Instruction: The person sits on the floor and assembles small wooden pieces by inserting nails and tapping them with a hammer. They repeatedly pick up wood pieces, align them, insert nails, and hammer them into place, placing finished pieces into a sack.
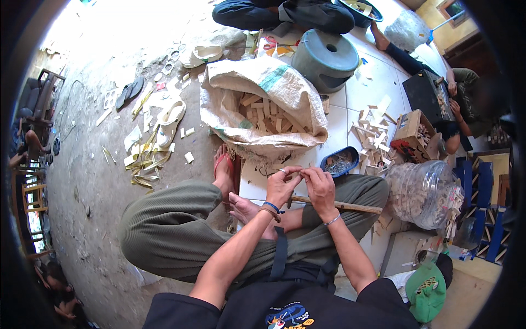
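My left hand (280, 186) and my right hand (319, 189) meet above my crossed legs, their fingertips pinched close together. Whatever lies between the fingers is too small to make out. Beside the right hand sits a blue oval tray (350, 166) holding many thin metal pieces that look like nails. A wooden-handled tool (350, 206), apparently a hammer, lies across my right leg below that hand; its head end is small and dark. Just beyond both hands stands an open white woven sack (257, 143), with many small wooden blocks (268, 112) inside.
Wooden strips (372, 134) are piled on white tiles at right, near a cardboard box (411, 129) and a large clear plastic container (422, 192). Beyond the sack stand a grey-blue stool (329, 57) and a seated person's legs (312, 16). Sandals (171, 112) and scraps litter the left floor.
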Motion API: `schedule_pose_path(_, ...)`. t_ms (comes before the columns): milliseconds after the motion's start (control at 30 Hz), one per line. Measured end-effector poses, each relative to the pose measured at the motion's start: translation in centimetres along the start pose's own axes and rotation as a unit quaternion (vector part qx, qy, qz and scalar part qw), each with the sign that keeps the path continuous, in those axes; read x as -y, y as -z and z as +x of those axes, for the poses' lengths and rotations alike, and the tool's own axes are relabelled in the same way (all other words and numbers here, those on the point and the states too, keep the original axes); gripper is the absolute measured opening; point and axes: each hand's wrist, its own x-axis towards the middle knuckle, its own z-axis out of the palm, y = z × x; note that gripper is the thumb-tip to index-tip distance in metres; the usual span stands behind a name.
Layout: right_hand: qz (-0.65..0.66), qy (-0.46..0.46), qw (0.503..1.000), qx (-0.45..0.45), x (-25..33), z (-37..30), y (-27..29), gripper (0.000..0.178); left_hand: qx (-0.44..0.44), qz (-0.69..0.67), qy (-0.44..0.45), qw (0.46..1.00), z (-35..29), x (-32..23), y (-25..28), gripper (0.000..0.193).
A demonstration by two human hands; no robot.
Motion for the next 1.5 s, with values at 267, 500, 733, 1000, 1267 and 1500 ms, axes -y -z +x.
schedule_pose_path(267, 0.053, -0.071, 0.995, -0.035, 0.8, -0.1, -0.7, 0.013, -0.009, -0.080, 0.011, 0.997, 0.6, 1.4, 0.1, 0.020)
schedule_pose_path(500, 0.104, -0.115, 0.987, -0.035, 0.9, 0.3, -0.6, 0.012, -0.024, -0.022, -0.029, 0.999, 0.5, 1.2, 0.2, 0.017)
schedule_pose_path(733, 0.131, -0.121, 0.984, -0.025, 0.7, 0.4, -0.4, 0.017, -0.039, 0.013, -0.054, 0.998, 0.3, 1.1, 0.2, 0.016)
schedule_pose_path(1000, 0.250, -0.253, 0.935, 0.002, -0.8, 0.1, -0.6, 0.029, -0.026, -0.012, -0.044, 0.999, 0.0, 1.6, 0.1, 0.013)
schedule_pose_path(1267, 0.309, -0.316, 0.893, 0.080, -1.6, -0.4, -1.1, 0.029, -0.031, -0.005, -0.043, 0.999, -0.4, 0.6, 0.3, 0.012)
schedule_pose_path(1500, 0.336, -0.331, 0.880, 0.065, -1.6, -0.3, -1.3, 0.031, -0.038, -0.017, -0.040, 0.998, -0.3, 0.4, 0.2, 0.015)
